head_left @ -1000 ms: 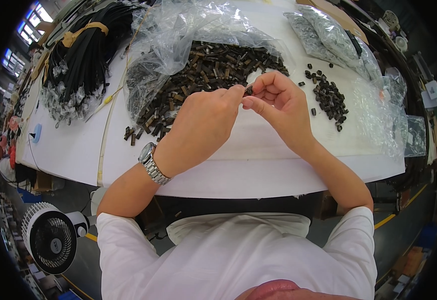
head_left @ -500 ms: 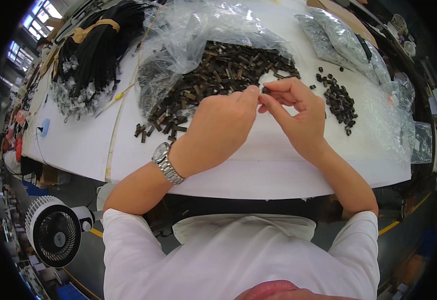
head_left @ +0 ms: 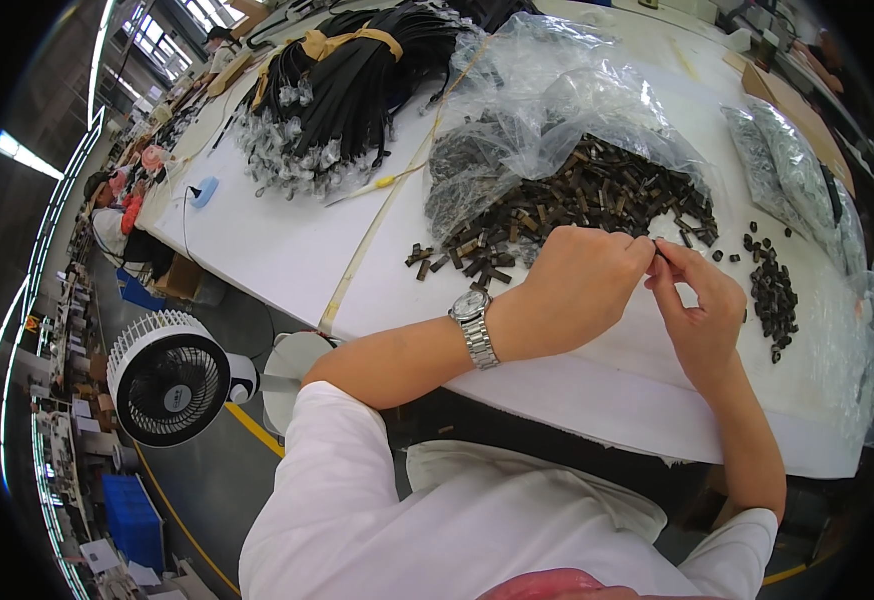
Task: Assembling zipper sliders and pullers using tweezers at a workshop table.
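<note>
Both of my hands meet at the fingertips over the white table, by the near right edge of a heap of small dark brown, block-like pieces [head_left: 612, 185]. My left hand [head_left: 582, 285], with a metal watch [head_left: 474, 325] on its wrist, is closed in a pinch. My right hand [head_left: 702, 305] pinches with thumb and forefinger against it. Between the fingertips shows a bit of a small dark piece [head_left: 659, 253], mostly hidden by the fingers. To the right of my right hand lies a smaller pile of short black pieces [head_left: 772, 295].
Clear plastic bag [head_left: 577, 75] partly covers the heap. Bundled black straps [head_left: 342, 85] with clear-wrapped ends lie at the far left, near a yellow-collared thin tool [head_left: 385, 182] and a blue object [head_left: 203, 191]. Filled bags [head_left: 792, 165] lie at right. A fan [head_left: 172, 385] stands left of the table.
The view has swung left, so table and hands appear farther right and lower. My hands stay together at the fingertips, still pinching beside the heap.
</note>
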`<state>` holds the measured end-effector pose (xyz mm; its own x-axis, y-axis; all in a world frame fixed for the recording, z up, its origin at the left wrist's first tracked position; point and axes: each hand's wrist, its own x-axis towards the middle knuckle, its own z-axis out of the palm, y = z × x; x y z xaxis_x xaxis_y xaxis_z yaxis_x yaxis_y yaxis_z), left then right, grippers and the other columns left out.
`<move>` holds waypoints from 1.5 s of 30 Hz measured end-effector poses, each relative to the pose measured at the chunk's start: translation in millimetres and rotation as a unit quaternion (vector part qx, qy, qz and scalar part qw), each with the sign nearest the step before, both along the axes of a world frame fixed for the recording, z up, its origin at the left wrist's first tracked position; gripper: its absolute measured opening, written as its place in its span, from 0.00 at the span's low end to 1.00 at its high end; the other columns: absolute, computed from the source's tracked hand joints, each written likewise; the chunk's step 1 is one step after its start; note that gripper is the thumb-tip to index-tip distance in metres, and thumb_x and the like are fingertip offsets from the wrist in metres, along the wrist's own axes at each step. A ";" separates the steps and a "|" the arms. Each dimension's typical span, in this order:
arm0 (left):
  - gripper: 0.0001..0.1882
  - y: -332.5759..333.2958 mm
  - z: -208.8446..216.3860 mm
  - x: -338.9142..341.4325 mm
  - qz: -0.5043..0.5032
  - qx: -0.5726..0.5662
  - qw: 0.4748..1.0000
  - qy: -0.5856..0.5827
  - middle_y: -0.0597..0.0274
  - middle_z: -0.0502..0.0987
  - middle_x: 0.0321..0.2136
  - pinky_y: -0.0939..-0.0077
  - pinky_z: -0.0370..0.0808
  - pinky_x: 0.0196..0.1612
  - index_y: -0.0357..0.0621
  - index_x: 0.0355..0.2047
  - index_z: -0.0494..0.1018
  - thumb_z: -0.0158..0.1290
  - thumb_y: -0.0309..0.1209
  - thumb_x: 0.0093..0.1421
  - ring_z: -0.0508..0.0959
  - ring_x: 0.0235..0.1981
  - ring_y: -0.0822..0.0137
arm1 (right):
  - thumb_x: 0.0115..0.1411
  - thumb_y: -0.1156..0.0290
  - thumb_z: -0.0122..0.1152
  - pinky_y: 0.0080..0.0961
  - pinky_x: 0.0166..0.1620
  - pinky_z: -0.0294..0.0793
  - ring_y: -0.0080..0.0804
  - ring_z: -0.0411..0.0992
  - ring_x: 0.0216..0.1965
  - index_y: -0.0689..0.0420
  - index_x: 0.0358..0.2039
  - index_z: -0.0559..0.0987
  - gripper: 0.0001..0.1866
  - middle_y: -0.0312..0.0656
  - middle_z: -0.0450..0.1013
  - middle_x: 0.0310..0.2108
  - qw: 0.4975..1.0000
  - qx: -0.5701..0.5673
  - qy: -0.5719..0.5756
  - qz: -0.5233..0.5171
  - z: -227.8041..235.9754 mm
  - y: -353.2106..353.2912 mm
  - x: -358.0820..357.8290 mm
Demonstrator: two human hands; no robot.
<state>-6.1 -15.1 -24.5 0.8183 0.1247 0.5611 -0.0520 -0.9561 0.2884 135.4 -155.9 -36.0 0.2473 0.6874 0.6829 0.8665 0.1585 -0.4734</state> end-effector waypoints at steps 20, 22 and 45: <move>0.08 11.4 16.6 -9.3 -0.027 -0.031 0.997 0.065 0.52 0.79 0.21 0.56 0.75 0.30 0.42 0.29 0.79 0.58 0.30 0.65 0.81 0.25 0.48 | 0.70 0.80 0.60 0.22 0.38 0.78 0.23 0.79 0.31 0.68 0.44 0.83 0.07 0.41 0.81 0.32 0.951 -0.135 0.266 0.080 22.1 -8.4 -5.8; 0.07 15.3 20.0 -10.2 -0.042 -0.039 0.995 0.084 0.51 0.80 0.22 0.56 0.76 0.31 0.42 0.29 0.80 0.59 0.29 0.64 0.81 0.25 0.48 | 0.70 0.80 0.59 0.23 0.38 0.78 0.24 0.79 0.31 0.68 0.45 0.83 0.07 0.41 0.81 0.32 0.961 -0.141 0.221 0.086 21.7 -9.4 -6.9; 0.16 32.6 25.6 1.3 -0.201 -0.523 0.804 0.196 0.70 0.72 0.14 0.84 0.54 0.16 0.38 0.31 0.80 0.54 0.35 0.75 0.62 0.13 0.84 | 0.74 0.69 0.61 0.43 0.61 0.82 0.25 0.81 0.37 0.61 0.56 0.73 0.15 0.39 0.80 0.37 0.511 -0.157 0.725 0.435 -17.2 1.1 35.7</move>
